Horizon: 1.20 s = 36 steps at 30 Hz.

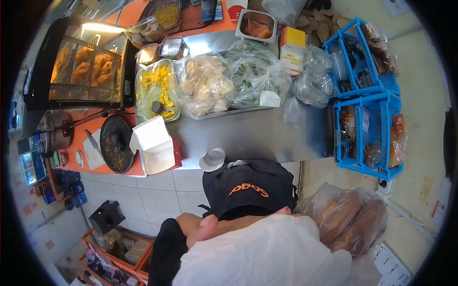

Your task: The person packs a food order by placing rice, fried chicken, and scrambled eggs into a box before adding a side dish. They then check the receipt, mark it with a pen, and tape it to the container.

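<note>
A large white plastic bag (267, 252) fills the lower foreground, close to the camera. At its upper left edge is my left hand (198, 229), thumb raised and fingers closed on the plastic; a black sleeve covers that arm. Of my right hand (285, 210) only fingertips show, at the bag's top edge, apparently gripping it; the rest is hidden behind the plastic. Beyond the bag is a black apron (250, 186) with orange lettering. To the right, a clear bag of long brown bread rolls (348, 219) lies beside the white bag.
On the metal counter (229, 133) are an open white carton (155, 148), a white cup (213, 158), a tray of yellow food (157, 90), bagged buns (205, 86) and bagged greens (248, 76). Blue baskets (367, 128) stand right, a heated display (86, 66) left.
</note>
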Motion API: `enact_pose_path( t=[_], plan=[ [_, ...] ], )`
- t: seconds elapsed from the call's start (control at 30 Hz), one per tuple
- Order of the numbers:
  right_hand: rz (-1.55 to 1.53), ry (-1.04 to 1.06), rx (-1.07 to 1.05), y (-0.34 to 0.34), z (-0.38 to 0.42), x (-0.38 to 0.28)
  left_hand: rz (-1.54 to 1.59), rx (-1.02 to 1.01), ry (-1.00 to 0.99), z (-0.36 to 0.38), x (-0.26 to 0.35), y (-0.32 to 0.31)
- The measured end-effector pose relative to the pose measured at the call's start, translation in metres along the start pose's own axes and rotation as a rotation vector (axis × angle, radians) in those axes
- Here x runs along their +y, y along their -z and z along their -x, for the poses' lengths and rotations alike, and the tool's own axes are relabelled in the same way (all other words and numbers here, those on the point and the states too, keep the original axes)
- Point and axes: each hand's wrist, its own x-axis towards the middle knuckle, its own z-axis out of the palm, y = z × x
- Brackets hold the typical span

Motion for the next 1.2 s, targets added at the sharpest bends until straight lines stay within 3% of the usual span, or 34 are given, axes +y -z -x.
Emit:
enact_pose_path(
  t=[1.2],
  plan=[
    [0.045,-0.069,-0.002,0.004,0.014,0.03,-0.012,-0.003,0.048,0.02,-0.015,-0.011]
  ],
)
